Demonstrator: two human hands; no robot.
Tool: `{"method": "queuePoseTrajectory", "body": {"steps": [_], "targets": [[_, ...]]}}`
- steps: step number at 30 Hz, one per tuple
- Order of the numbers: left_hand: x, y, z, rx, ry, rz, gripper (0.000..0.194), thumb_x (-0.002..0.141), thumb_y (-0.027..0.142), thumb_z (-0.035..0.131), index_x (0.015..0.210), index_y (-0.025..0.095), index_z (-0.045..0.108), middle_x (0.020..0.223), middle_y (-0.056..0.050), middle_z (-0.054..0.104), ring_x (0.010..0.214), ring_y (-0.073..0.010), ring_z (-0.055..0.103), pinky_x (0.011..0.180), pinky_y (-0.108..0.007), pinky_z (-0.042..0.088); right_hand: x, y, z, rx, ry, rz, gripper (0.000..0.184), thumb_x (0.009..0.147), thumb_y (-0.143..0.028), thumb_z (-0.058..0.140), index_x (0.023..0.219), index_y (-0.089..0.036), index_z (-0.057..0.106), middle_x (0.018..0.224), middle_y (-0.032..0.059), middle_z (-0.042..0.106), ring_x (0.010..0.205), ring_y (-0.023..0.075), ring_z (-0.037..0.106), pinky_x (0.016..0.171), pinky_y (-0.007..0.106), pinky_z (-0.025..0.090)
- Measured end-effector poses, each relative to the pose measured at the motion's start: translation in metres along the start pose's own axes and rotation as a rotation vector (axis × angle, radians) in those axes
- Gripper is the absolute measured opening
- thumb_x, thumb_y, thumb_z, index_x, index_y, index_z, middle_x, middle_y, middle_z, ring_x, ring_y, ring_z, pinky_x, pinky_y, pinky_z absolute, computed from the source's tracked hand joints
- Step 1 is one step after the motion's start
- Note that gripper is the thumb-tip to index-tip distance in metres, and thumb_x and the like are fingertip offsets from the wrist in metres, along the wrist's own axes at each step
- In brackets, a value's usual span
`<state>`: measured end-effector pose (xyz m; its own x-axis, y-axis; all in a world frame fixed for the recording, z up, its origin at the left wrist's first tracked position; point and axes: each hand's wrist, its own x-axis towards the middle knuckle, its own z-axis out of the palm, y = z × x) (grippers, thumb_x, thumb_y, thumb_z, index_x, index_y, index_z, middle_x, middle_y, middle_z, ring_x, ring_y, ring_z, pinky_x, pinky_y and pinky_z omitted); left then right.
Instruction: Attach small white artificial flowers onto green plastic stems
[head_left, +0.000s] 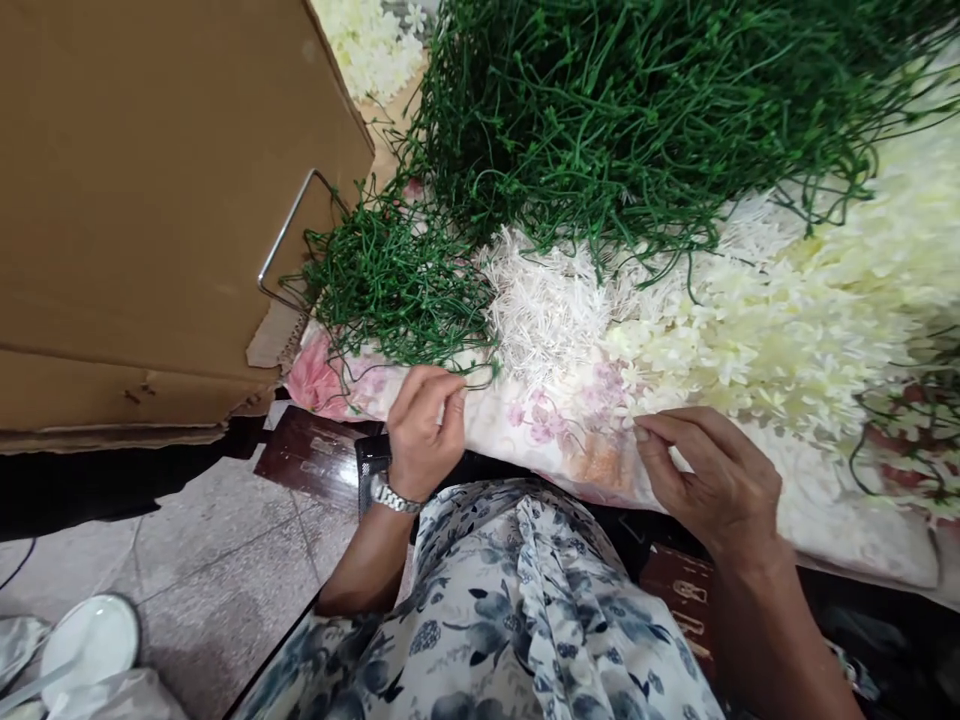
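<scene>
My left hand (427, 425), with a watch on its wrist, is closed in a pinch. A thin green plastic stem (484, 380) comes out from between its thumb and forefinger. My right hand (716, 480) pinches a small pale artificial flower (631, 420) at the near edge of a heap of cream-yellow flowers (720, 340). Between the hands lies cloth with a pink floral print (540, 415). Just beyond my left hand is a small pile of green stems (397, 280), and right of it a heap of thin white pieces (547, 300).
A large mass of green stems (637, 110) fills the back. On the left stands a cardboard box (150, 200), with a bent metal rod (289, 225) at its edge. Red-and-green sprigs (915, 430) lie at the right. A white round lid or dish (94, 640) is on the floor.
</scene>
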<state>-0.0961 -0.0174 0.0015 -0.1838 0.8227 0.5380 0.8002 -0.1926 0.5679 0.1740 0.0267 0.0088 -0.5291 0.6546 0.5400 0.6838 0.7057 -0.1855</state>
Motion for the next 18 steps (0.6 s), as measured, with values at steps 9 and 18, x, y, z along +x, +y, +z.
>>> {"method": "queuePoseTrajectory", "body": {"steps": [9,18], "targets": [[-0.012,0.013,0.030,0.165,-0.106,0.222,0.022,0.072,0.002,0.053,0.083,0.018,0.063,0.083,-0.008,0.061,0.077,-0.0185,0.056,0.071,-0.035,0.042,0.000,-0.003,-0.002,0.014,-0.051,0.012,0.017,0.076,-0.010,0.060,0.090,-0.019,0.058,0.077,0.0032,0.065,0.073,0.0149,0.061,0.069,0.027,0.051],[-0.007,0.018,0.031,-0.001,-0.181,0.278,0.024,0.073,0.004,0.051,0.087,0.019,0.063,0.082,-0.007,0.058,0.075,-0.0164,0.053,0.067,-0.029,0.046,0.015,-0.028,-0.001,0.221,-0.044,0.069,0.033,0.078,-0.014,0.061,0.110,-0.014,0.055,0.098,0.0111,0.061,0.090,0.0188,0.059,0.077,0.030,0.050]]}}
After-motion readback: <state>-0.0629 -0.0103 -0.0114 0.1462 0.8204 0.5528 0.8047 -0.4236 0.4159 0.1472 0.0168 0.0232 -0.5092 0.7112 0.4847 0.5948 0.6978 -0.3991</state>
